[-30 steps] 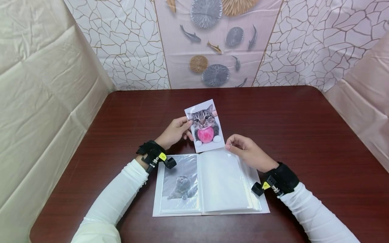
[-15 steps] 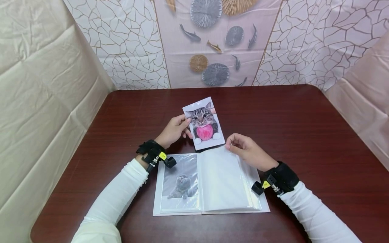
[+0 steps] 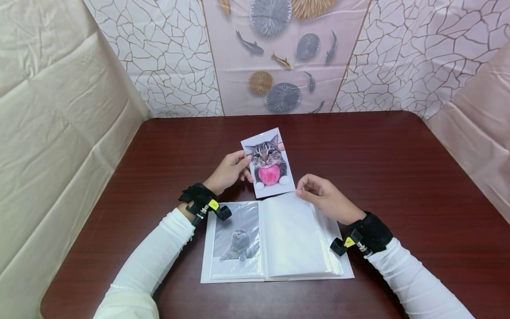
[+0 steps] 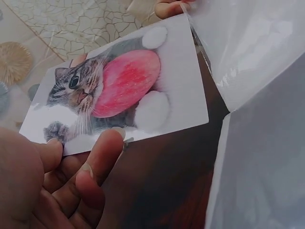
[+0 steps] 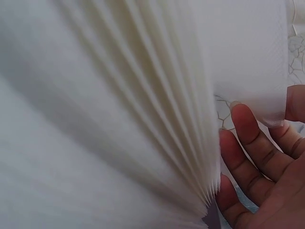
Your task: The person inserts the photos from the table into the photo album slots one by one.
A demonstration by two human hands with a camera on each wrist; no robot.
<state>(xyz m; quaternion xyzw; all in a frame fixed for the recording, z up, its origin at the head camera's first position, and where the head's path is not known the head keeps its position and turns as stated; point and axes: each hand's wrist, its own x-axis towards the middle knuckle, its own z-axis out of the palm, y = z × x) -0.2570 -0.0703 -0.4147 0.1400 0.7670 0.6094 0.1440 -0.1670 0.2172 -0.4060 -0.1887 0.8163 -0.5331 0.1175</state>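
Observation:
My left hand (image 3: 229,170) pinches the left edge of a photo (image 3: 269,164) of a tabby cat with a pink, apple-like ball. The photo is tilted, its lower edge right at the top of an open photo album (image 3: 205,266). On the album's left page a grey picture (image 3: 239,243) of a fluffy animal shows through a clear sleeve. My right hand (image 3: 326,199) pinches the top corner of the lifted right-hand sleeve page (image 3: 292,239), which looks blank white. In the right wrist view several more album pages (image 5: 143,95) fan out beside the fingers.
The album lies on a dark reddish-brown table (image 3: 378,155). Behind the table hangs a patterned cloth (image 3: 179,57), and a cream cloth (image 3: 59,133) drapes along the left side. Both wrists wear black camera straps (image 3: 370,235).
The photo in my left hand has shifted up slightly, then a little back to the right. My right hand keeps its hold on the sleeve corner.

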